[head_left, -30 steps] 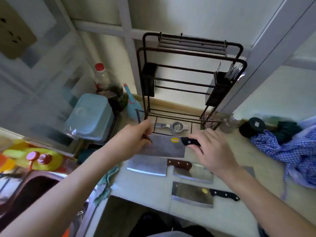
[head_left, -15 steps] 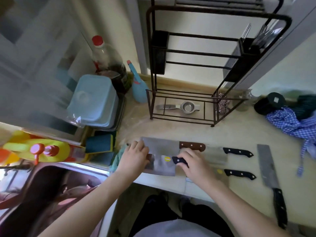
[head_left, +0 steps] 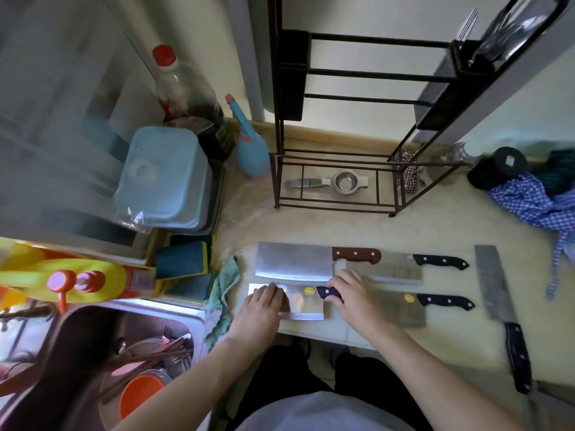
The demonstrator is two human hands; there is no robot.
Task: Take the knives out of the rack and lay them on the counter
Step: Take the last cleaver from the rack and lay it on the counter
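A cleaver with a yellow sticker (head_left: 303, 304) lies flat near the counter's front edge. My right hand (head_left: 357, 298) grips its black handle, and my left hand (head_left: 263, 309) presses flat on the blade's left end. Behind it lies a brown-handled cleaver (head_left: 294, 262). To the right lie two black-handled cleavers (head_left: 395, 269) (head_left: 401, 309), and a long cleaver (head_left: 494, 287) points away from me at the far right. The dark wire rack (head_left: 342, 157) stands at the back with no knives seen in its slots.
A metal strainer (head_left: 339, 181) lies on the rack's base. A blue spray bottle (head_left: 250, 144), an oil bottle (head_left: 189, 101) and a blue lidded box (head_left: 163, 178) stand at the left. The sink (head_left: 124, 353) holds dishes. A checked cloth (head_left: 541, 203) lies at the right.
Both hands carried the yellow-sticker cleaver down from in front of the rack and set it flat at the counter's front edge. The camera has tilted down.
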